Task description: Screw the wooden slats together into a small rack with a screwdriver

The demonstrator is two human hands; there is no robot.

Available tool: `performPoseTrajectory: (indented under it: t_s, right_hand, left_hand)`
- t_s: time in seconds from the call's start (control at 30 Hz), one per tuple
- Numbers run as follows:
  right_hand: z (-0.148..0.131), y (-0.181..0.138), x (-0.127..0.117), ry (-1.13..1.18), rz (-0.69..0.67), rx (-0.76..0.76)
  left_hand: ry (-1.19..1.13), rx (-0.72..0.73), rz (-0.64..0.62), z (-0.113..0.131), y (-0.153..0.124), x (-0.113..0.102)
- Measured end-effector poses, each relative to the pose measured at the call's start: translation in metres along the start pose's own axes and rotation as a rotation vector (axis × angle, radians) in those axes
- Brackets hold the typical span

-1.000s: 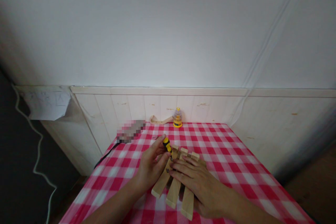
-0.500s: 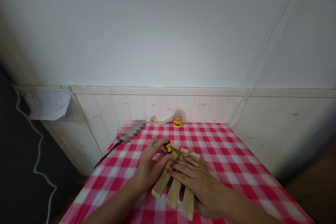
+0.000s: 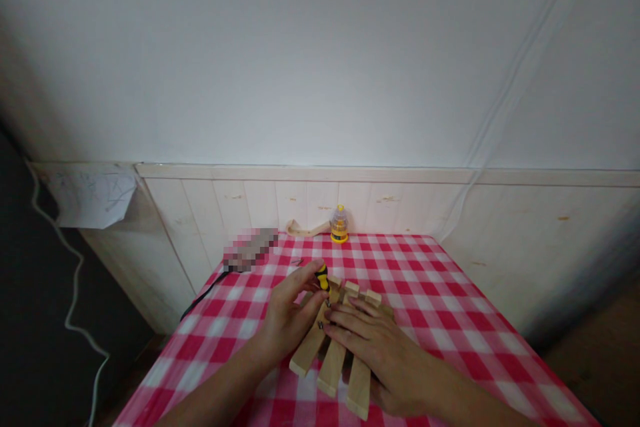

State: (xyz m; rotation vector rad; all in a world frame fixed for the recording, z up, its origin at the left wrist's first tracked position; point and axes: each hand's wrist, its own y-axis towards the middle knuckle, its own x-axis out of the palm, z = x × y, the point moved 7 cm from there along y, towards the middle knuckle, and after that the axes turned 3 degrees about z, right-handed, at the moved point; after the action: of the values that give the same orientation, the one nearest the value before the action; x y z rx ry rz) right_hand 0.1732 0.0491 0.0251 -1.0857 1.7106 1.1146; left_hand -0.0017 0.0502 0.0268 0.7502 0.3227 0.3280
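My left hand (image 3: 286, 317) grips a short yellow-and-black screwdriver (image 3: 323, 277) by its handle, the tip pointing down at a wooden slatted piece (image 3: 327, 373). Under the tip is a small metal screw, partly hidden by fingers. Another metal screw (image 3: 321, 325) stands out of the left slat. Flat across the slats lies my right hand (image 3: 373, 340), fingers stretched out and pressing on the wood. It covers the middle and right side of the piece.
A red-and-white checked cloth (image 3: 425, 320) covers the table. At the back stand a clear and yellow bit container (image 3: 339, 225) and a curved wooden part (image 3: 305, 229). A blurred-out object (image 3: 250, 250) with a black cord lies back left. Small thin pieces (image 3: 297, 261) lie behind my left hand.
The screwdriver's handle has tilted slightly and my left fingers have shifted a little on it. My right hand and the wooden piece stay in place.
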Motion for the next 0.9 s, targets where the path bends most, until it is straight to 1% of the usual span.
performPoseTrajectory:
  t_s: [0.17, 0.4, 0.63, 0.77, 0.9]
  right_hand:
    - [-0.0010, 0.0009, -0.0005, -0.017, -0.035, 0.011]
    - [-0.0030, 0.0008, -0.0038, 0.015, -0.011, 0.000]
    - [-0.0008, 0.0005, -0.0007, 0.007, -0.013, 0.003]
    - [-0.0016, 0.0002, -0.0017, 0.017, 0.012, -0.011]
    - [-0.0018, 0.0002, -0.0017, -0.004, 0.002, -0.006]
  left_hand:
    - [-0.003, 0.034, -0.024, 0.0016, -0.0007, 0.0012]
    - [0.001, 0.045, -0.045, 0.0014, -0.0020, 0.0027]
    - [0.017, 0.084, -0.043, 0.0058, -0.0004, 0.0015]
    - [0.007, 0.097, -0.015, 0.0079, 0.0017, -0.0011]
    - [-0.004, 0.094, -0.003, 0.0063, 0.0010, -0.0008]
